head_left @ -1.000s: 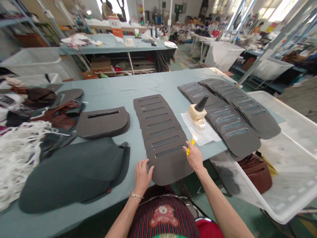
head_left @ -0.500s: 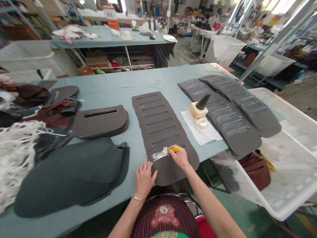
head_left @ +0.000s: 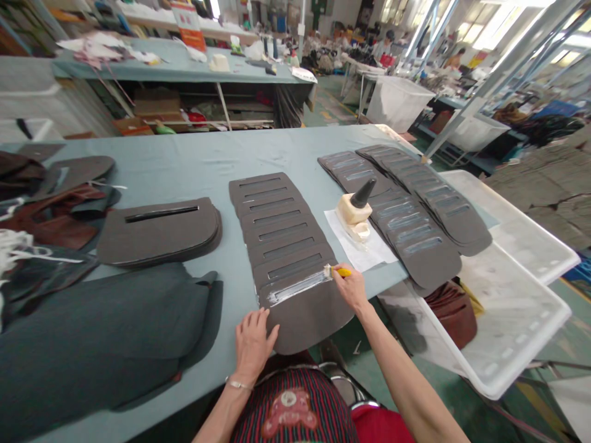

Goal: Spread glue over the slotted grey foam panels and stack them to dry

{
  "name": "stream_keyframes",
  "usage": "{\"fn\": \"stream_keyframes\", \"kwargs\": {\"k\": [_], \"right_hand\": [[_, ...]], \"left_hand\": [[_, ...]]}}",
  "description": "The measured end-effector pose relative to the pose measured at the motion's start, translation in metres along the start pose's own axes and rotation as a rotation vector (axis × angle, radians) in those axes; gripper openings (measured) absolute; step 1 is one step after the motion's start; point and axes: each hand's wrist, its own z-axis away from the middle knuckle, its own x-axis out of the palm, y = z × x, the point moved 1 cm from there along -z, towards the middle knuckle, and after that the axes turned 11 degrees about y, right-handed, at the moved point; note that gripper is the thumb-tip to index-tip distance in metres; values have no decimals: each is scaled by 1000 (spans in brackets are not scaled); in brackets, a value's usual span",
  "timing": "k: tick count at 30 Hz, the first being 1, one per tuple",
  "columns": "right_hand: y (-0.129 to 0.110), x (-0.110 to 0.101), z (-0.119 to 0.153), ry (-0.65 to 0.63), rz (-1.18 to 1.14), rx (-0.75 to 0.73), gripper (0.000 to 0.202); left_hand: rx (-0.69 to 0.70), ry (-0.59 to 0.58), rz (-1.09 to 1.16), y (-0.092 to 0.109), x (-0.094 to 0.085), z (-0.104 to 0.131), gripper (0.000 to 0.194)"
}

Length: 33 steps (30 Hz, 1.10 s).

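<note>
A column of overlapping dark grey slotted panels point(head_left: 281, 234) lies on the table in front of me. My left hand point(head_left: 253, 341) rests flat on the lower left edge of the nearest panel point(head_left: 314, 307). My right hand point(head_left: 351, 286) grips a small yellow-handled brush point(head_left: 336, 271), whose bristles touch the right end of that panel's slot. A wet whitish glue streak point(head_left: 298, 287) runs along the slot. A cream glue bottle with a black nozzle point(head_left: 354, 208) stands on white paper point(head_left: 364, 246) to the right.
More slotted panels point(head_left: 415, 209) spread at right, some glued. A stack of dark panels point(head_left: 159, 231) and large dark pieces point(head_left: 92, 332) lie at left, with brown leather scraps point(head_left: 55, 215). White plastic bins point(head_left: 512, 289) stand beside the table's right edge. People work at far benches.
My right hand has drawn the brush from the slot's left end to its right end, leaving a glue streak. My left hand stays on the panel's edge. The view shifted slightly right.
</note>
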Motion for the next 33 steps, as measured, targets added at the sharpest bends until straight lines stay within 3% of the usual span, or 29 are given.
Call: {"fn": "stream_keyframes", "kwargs": {"k": [4, 7, 11, 14, 18, 20, 23, 27, 29, 33], "right_hand": [[-5, -1, 0, 49, 30, 86, 23], [-49, 18, 20, 71, -91, 55, 23], [-114, 53, 65, -170, -371, -140, 21], [-103, 56, 69, -237, -340, -96, 20], [-38, 21, 25, -105, -58, 75, 25], [-24, 6, 4, -71, -11, 72, 26], [-43, 8, -5, -98, -191, 17, 24], [-103, 48, 13, -135, -447, -25, 24], [-123, 71, 19, -200, -515, -33, 22], [-120, 89, 5, -251, -411, -1, 18]], "left_hand": [[-11, 4, -3, 1, 0, 0, 34], [-7, 7, 6, 1, -1, 0, 34], [-20, 12, 1, 2, -1, 0, 34], [-26, 10, 10, 1, -2, 1, 34], [-36, 8, 59, -2, -4, 1, 35], [-68, 16, 89, -4, -6, -3, 32], [-123, 46, 129, -7, -8, -17, 24], [-106, 110, 146, -12, -5, -45, 26], [-97, 125, 133, -14, 1, -55, 29], [-80, 99, 103, -17, 9, -61, 28]]}}
